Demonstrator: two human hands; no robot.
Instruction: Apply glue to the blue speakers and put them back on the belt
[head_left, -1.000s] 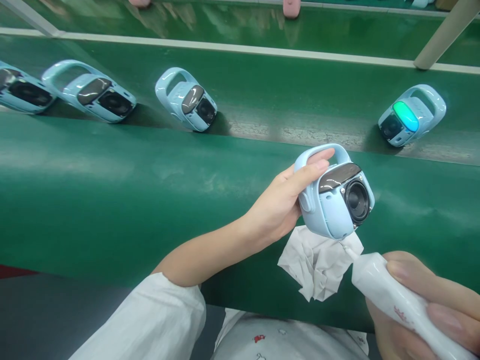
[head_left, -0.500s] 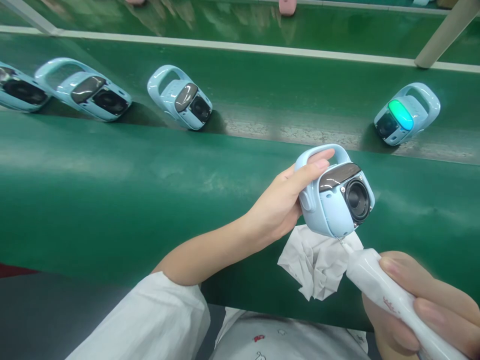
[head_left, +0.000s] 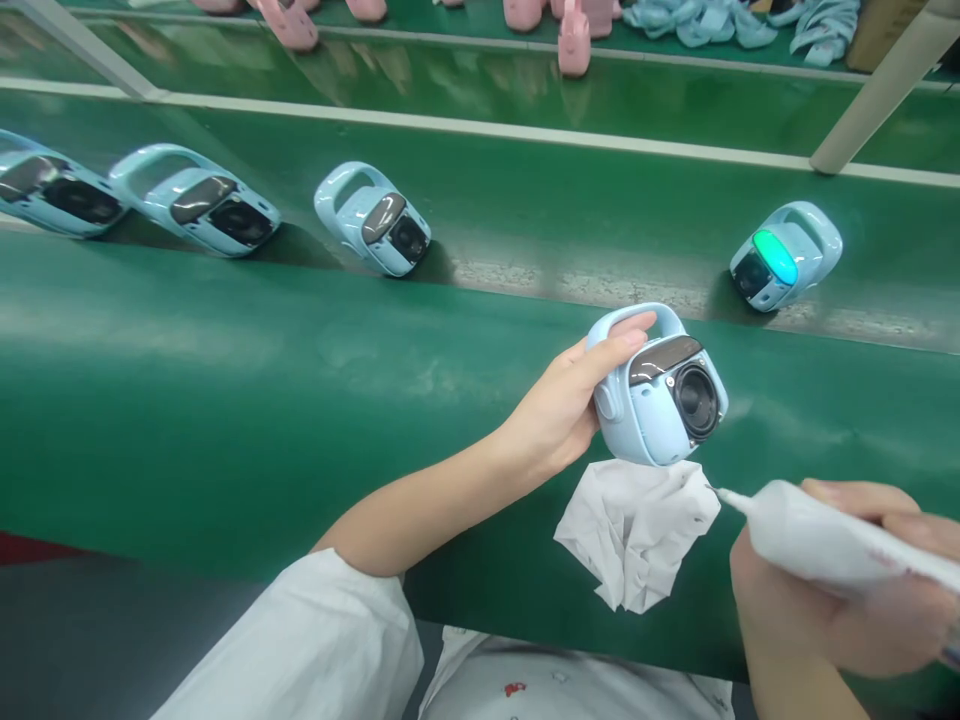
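My left hand [head_left: 559, 405] grips a light blue portable speaker [head_left: 652, 430] by its side and handle. The speaker's round black driver and dark glossy panel face up and to the right. My right hand [head_left: 832, 600] is closed around a white glue tube [head_left: 817, 535] with a thin nozzle. The nozzle tip points left, apart from the speaker and close to the right edge of a crumpled white tissue [head_left: 634, 530]. That tissue lies on the green surface just below the speaker.
Several like speakers stand along the belt beyond: one [head_left: 375, 220] near the middle, another [head_left: 199, 205] further left. At right, one speaker [head_left: 784, 255] has a green-lit panel. Pink parts [head_left: 574, 40] and light blue straps [head_left: 701, 20] lie on the far shelf. A pale post [head_left: 885, 85] rises at right.
The glue tube's nozzle has come away from the speaker's lower edge, moving right and turning flatter. My left hand still holds the speaker. The view has tilted up a little.
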